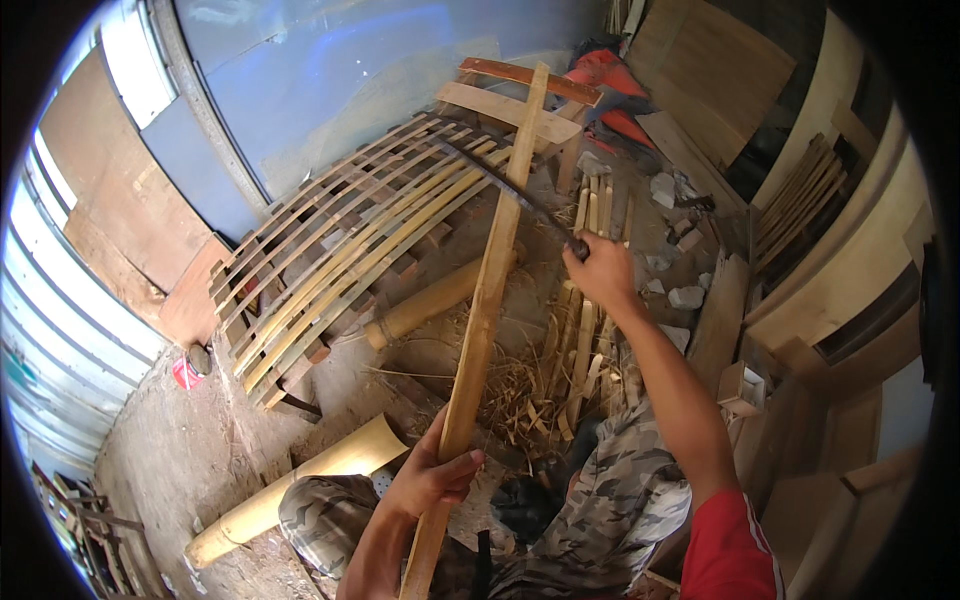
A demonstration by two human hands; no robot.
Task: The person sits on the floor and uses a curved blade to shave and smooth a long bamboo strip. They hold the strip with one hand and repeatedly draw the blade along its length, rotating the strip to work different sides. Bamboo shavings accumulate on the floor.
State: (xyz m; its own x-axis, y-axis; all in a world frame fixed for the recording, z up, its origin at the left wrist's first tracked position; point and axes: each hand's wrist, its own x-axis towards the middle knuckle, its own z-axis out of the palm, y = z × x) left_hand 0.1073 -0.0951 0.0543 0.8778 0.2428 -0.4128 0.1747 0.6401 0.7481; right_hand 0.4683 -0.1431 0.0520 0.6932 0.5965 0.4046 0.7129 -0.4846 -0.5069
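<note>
A long split bamboo strip [488, 290] slants up from between my legs towards the far wooden boards. My left hand [437, 478] is closed round its lower part, with the thumb across the edge. In my right hand [603, 272] is the handle of a long, dark machete [545, 216]. Its narrow blade points up and left and crosses the upper part of the strip, seemingly touching it. Curled bamboo shavings [515, 395] lie heaped on the floor beyond my knees, beside several cut bamboo strips [585, 340].
A rack of parallel bamboo slats [345, 245] spreads out at the far left. A round bamboo pole [430, 302] lies before it, and a half-split bamboo piece [300, 488] sits near my left knee. Stone chunks [686, 297] and wooden boards [720, 325] line the right side.
</note>
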